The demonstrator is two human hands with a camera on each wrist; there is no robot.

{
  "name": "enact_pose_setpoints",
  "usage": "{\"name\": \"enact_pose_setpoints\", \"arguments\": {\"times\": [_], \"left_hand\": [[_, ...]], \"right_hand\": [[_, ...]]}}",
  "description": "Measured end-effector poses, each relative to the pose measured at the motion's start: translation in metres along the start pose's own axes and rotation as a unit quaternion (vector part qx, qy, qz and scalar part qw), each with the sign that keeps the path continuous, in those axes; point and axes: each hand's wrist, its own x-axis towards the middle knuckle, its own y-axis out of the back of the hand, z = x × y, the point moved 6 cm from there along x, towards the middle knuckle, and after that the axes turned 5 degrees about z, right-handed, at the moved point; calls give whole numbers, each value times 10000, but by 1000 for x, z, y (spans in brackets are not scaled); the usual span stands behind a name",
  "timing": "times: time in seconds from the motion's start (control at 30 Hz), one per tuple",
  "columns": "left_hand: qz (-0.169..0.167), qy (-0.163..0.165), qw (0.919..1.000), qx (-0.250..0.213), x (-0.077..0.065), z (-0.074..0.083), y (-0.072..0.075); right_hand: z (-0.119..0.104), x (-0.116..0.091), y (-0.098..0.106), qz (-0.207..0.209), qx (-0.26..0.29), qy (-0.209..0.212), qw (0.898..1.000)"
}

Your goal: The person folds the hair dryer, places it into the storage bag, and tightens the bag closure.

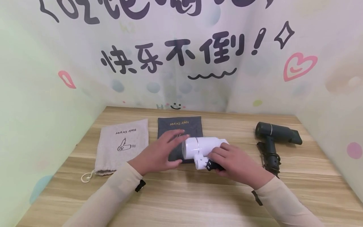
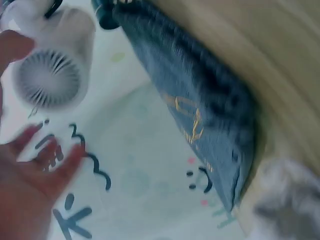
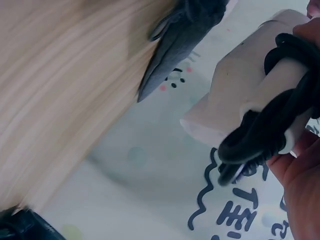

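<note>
1. Risk, slip: a smooth white plastic hair dryer with a cylindrical barrel (image 1: 208,145) is borne, it seems, by the right hand (image 1: 235,162) alone, whose grip is curled about its handle side. Were this slackened, the piece could be dropped onto the pale wood-grain surface (image 1: 175,195).
2. Risk, knock: the left hand (image 1: 157,153) is spread beside the vented end, with nothing grasped; contact cannot be told. The barrel could be tipped if that end were pushed off-centre.
3. Risk, snag: a thick black cord (image 3: 272,122) is bunched in loops about the handle. A loosened loop could be caught between the fingers.
4. Location: the white dryer is held raised above the surface, its outline overlapping a flat dark grey cloth pouch (image 1: 165,124) in the head view. It is flanked, well apart, by a beige cloth drawstring pouch (image 1: 110,154) on the left and a black hair dryer (image 1: 279,132) on the right.
5. Appearance: finish white, lightly glossy; barrel banded by a thin silver ring (image 1: 198,145); end face fitted with a radial-slatted grille (image 2: 48,77); narrower nozzle (image 3: 202,120) directed right in the head view; handle largely covered.
</note>
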Motion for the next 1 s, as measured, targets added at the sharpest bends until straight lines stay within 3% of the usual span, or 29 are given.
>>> {"name": "enact_pose_setpoints", "arguments": {"times": [0.1, 0.17, 0.23, 0.37, 0.63, 0.8, 1.0], "left_hand": [[-758, 1070, 9914, -10, -8, -20, -7], [-1263, 1492, 9807, -26, -13, -29, -16], [-1715, 1647, 9713, -93, -18, -33, -28], [-2338, 1589, 9592, -23, -23, -35, -48], [-2504, 1298, 9589, 316, -17, -35, -55], [-2390, 1343, 9617, -46, -14, -40, -51], [-1925, 1300, 9713, -511, -7, -42, -42]], "right_hand": [[6, -5, 0, 23, -136, -200, 9997], [9, -6, 1, 17, -181, -293, 9994], [10, -7, 1, 4, -215, -351, 9992], [11, -8, -1, -53, -251, -433, 9987], [11, -8, -3, -110, -335, -481, 9982], [11, -8, -3, -107, -325, -480, 9983], [11, -8, -3, -82, -339, -486, 9982]]}}
